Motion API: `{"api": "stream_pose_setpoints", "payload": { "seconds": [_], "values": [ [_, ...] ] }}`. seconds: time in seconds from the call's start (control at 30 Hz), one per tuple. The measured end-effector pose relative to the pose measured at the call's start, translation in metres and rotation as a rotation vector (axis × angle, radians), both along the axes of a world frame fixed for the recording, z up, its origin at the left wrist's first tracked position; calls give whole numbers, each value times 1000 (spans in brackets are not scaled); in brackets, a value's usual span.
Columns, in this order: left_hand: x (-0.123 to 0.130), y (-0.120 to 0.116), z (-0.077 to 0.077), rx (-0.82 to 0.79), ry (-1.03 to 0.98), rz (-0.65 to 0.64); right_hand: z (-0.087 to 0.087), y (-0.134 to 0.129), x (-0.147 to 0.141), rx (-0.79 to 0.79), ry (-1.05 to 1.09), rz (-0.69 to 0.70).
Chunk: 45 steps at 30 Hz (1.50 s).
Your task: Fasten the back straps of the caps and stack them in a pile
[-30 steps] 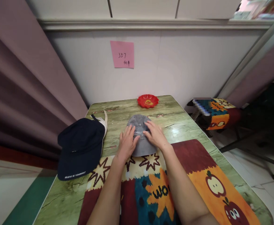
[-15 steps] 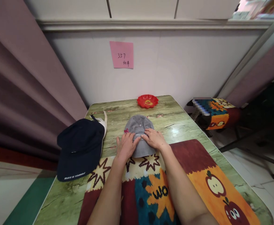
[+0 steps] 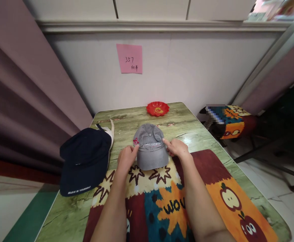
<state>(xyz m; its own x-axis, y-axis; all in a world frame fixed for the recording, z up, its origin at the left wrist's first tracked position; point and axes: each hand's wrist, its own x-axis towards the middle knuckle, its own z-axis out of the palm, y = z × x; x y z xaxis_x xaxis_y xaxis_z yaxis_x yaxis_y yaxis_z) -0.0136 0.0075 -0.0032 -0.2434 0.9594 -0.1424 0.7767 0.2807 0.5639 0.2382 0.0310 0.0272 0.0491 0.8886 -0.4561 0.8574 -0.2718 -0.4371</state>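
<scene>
A grey baseball cap (image 3: 150, 141) with a pink-red patch and white stitched lettering lies crown up in the middle of the table, its brim toward me. My left hand (image 3: 127, 157) grips its left side, thumb on top and the other fingers curled out of sight. On the right side my right hand (image 3: 177, 148) does likewise, thumb against the crown and fingers folded at the edge. To the left, a dark navy cap (image 3: 86, 154) with "BELIEVE IN YOURSELF" on its brim rests at the table edge, a pale cap part (image 3: 109, 132) showing behind it.
A patterned mat (image 3: 222, 195) covers the near part of the wood-look table (image 3: 127, 121). A red scalloped dish (image 3: 157, 109) stands at the back near the wall. On the wall is a pink note (image 3: 130, 58). A stool (image 3: 234, 121) with a patterned cover stands at right.
My hands have moved from flat on top of the grey cap out to its two sides, with fingers now curled. The cap's lettering and patch are uncovered; the cap itself has hardly moved.
</scene>
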Motion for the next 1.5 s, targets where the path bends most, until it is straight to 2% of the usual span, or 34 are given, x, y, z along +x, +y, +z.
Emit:
{"api": "stream_pose_setpoints", "payload": {
  "seconds": [0.27,0.43,0.7,0.8,1.0,1.13,1.2,1.3,1.5],
  "values": [
    [9,-1,5,-81,32,-81,-2,1,-5,-26,37,16],
    [10,-2,9,-27,164,-72,-4,1,-2,43,-92,3],
    [16,-3,10,12,169,-178,1,-2,-5,70,11,23],
    [16,-3,10,22,72,-173,-8,1,-2,51,107,-12],
    [12,-3,4,25,-139,-102,-42,10,11,-29,440,-174],
    [10,-3,2,-22,-202,-85,-51,14,11,6,548,-198],
    [9,-2,1,-41,-251,-80,-48,13,8,89,614,-204],
    [9,-1,0,-58,-326,-73,-35,8,6,167,812,-186],
    [15,3,-7,-59,-480,-75,-3,-6,4,98,1185,-70]
  ]
}}
